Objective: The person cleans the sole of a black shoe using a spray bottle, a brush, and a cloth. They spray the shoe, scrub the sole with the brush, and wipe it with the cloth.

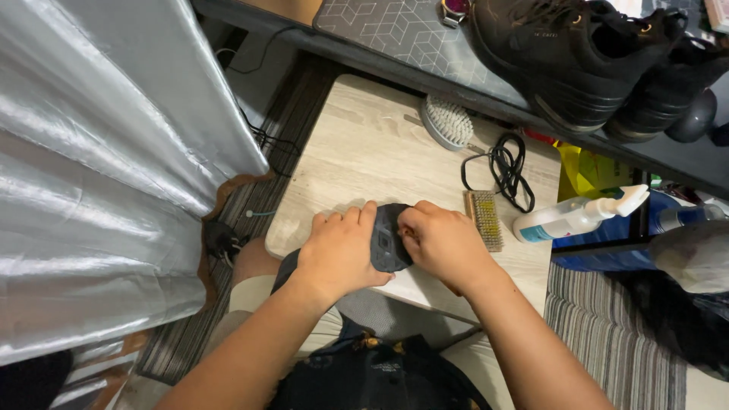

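Observation:
My left hand point(340, 250) presses down on a dark grey shoe insole point(388, 241) that lies over the near edge of a small pale wooden table point(364, 144). My right hand point(444, 241) pinches the insole's upper end with its fingertips. Both hands touch the insole; most of it is hidden under my left palm. Just right of my right hand lies a small brass-bristle brush point(485, 219). Black shoelaces point(506, 168) are coiled behind it, and a white-bristled brush point(446, 121) rests at the table's far edge.
A white spray bottle point(579, 216) lies on its side at the table's right edge. A pair of black shoes point(585, 57) stands on a dark shelf beyond. Silver foil sheeting point(99, 152) fills the left. A striped rug point(607, 334) covers the floor at right.

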